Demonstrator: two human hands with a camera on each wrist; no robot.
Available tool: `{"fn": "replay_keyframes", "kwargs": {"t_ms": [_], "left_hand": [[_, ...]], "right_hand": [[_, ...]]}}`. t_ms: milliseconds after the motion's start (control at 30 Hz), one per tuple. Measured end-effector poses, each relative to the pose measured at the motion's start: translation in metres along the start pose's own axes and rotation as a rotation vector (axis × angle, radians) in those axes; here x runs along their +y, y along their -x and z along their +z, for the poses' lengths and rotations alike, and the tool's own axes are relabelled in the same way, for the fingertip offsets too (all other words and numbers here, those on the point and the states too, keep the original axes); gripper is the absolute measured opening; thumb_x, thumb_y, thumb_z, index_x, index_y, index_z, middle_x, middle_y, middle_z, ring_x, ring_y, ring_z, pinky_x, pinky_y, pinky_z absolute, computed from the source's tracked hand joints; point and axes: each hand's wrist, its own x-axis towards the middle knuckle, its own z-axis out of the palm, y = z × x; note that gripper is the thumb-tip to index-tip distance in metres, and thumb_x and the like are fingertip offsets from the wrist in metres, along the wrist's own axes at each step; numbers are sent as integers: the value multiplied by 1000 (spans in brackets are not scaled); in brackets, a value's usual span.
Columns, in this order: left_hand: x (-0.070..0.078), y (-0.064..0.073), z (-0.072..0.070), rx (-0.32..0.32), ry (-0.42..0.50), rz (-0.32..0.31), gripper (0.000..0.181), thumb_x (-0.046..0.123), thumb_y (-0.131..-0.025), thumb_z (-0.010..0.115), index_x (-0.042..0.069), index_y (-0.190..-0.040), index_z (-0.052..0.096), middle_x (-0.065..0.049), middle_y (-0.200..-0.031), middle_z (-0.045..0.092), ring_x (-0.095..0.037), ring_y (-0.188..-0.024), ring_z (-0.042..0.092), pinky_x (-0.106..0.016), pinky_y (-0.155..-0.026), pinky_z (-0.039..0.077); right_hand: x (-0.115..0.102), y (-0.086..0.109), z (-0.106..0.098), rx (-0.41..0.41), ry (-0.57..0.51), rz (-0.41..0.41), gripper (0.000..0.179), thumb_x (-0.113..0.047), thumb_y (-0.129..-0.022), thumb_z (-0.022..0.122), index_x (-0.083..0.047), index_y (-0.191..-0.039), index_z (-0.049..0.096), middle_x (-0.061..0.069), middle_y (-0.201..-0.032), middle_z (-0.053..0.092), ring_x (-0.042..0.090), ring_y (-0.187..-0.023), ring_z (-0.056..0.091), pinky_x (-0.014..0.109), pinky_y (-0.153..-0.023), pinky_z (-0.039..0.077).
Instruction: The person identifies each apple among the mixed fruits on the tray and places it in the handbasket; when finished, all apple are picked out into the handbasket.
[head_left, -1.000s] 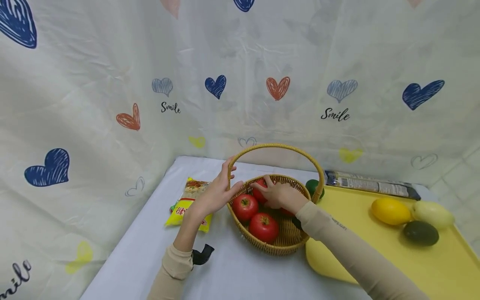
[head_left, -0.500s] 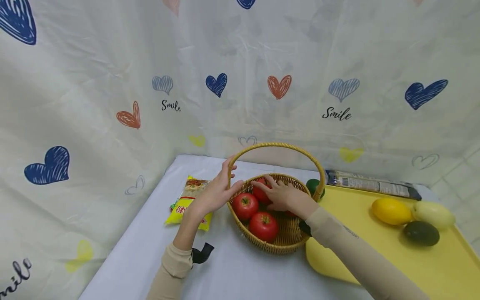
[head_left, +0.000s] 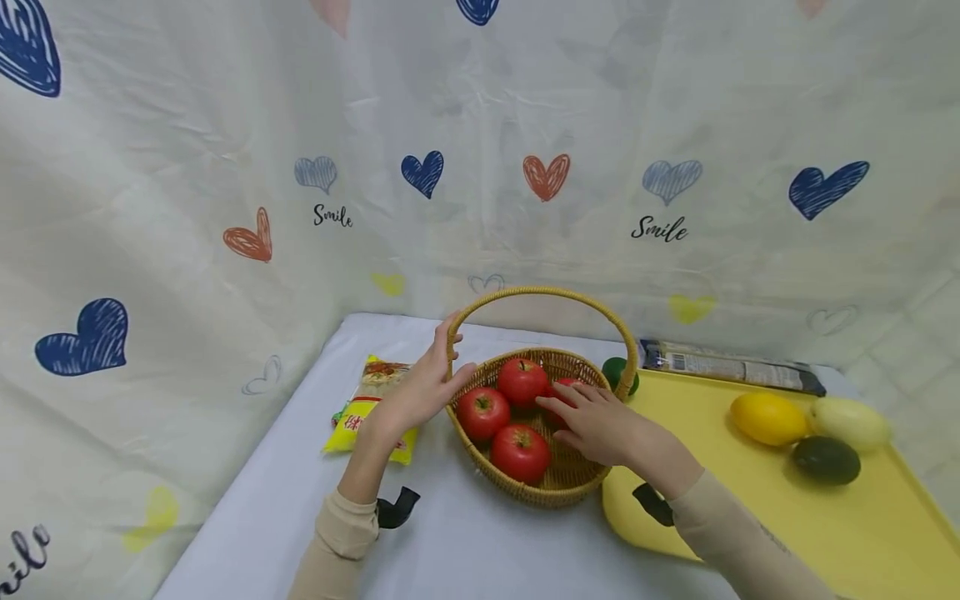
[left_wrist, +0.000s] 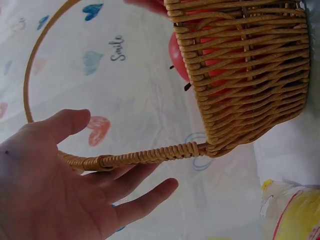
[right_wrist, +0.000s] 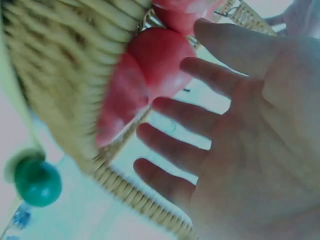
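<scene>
A wicker basket (head_left: 543, 498) with a tall arched handle holds several red apples (head_left: 521, 454). At the handle's left side is my left hand (head_left: 420, 387), its fingers passing behind the handle and its thumb extended in front. Seen from the left wrist, the handle (left_wrist: 145, 156) lies across those loosely straight fingers (left_wrist: 147, 202). My right hand (head_left: 600, 425) hovers over the basket's right part, fingers spread and holding nothing. Beneath its fingertips, one apple (head_left: 567, 386) is partly covered. The right wrist view shows the spread palm (right_wrist: 250, 145) facing the apples (right_wrist: 162, 62).
Left of the basket lies a yellow food packet (head_left: 367, 408). A yellow tray (head_left: 712, 467) on the right bears a yellow lemon-like fruit (head_left: 768, 418), a pale green fruit (head_left: 851, 423) and a dark green one (head_left: 827, 460). Behind it lies a long dark package (head_left: 735, 367); a green fruit (head_left: 615, 372) sits by the basket.
My right hand has drawn back to the right and toward me, off the rear apple, which now shows fully. The left hand stays at the handle. The head view has shifted slightly.
</scene>
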Motion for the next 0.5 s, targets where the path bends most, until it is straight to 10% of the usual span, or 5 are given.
{"fn": "replay_keyframes", "kwargs": {"t_ms": [300,500], "left_hand": [[11,23,-14,-40,-284,-108,88,48,-106,50,16,-166,-6,-16,-169,28,-35,-148,45,-52,-120,41],[32,41,-25,109,-456,-65,82,46,-107,50,5,-165,11,-16,-172,20,-35,-159,22,-60,-129,19]], "right_hand": [[7,48,18,161,-118,-99,51,-29,-101,64,-16,-149,53,21,-153,51,44,-137,50,67,-110,41],[13,75,20,337,-139,-26,51,-28,-100,67,-21,-149,53,14,-150,55,39,-134,55,65,-107,44]]}}
